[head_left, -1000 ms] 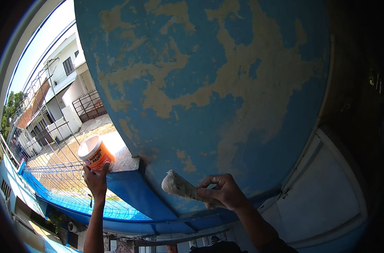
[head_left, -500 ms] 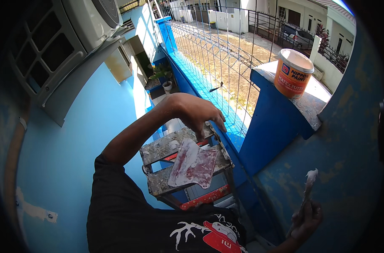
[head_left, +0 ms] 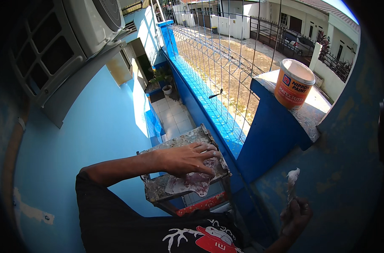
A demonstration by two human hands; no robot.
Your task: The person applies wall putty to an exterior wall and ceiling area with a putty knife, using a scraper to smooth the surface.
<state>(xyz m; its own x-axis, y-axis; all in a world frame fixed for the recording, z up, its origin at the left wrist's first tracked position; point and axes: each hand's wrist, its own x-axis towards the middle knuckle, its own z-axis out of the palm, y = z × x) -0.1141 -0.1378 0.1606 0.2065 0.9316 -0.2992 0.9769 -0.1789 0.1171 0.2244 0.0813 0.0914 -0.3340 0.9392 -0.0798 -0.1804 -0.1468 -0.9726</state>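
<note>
My left hand (head_left: 187,159) reaches across a paint-spattered stepladder (head_left: 160,189), palm down with fingers spread. Beneath it lies a flat reddish plastic plate (head_left: 194,185) smeared with white putty. My hand covers the plate's far part, and I cannot tell whether the fingertips press on it. At the lower right, my right hand (head_left: 296,217) is closed round a putty knife (head_left: 291,185). The knife points upward, with a lump of white putty at its tip.
An orange putty tub (head_left: 294,86) with a white rim stands on a blue wall ledge (head_left: 265,109) at the right. Wire fencing (head_left: 225,55) runs beyond the low blue wall. An air-conditioner unit (head_left: 84,29) hangs at upper left. A potted plant (head_left: 167,89) stands farther back.
My left hand has come down and nearer, from above the stepladder's far side to over the plate. The right hand with the putty knife has shifted slightly left.
</note>
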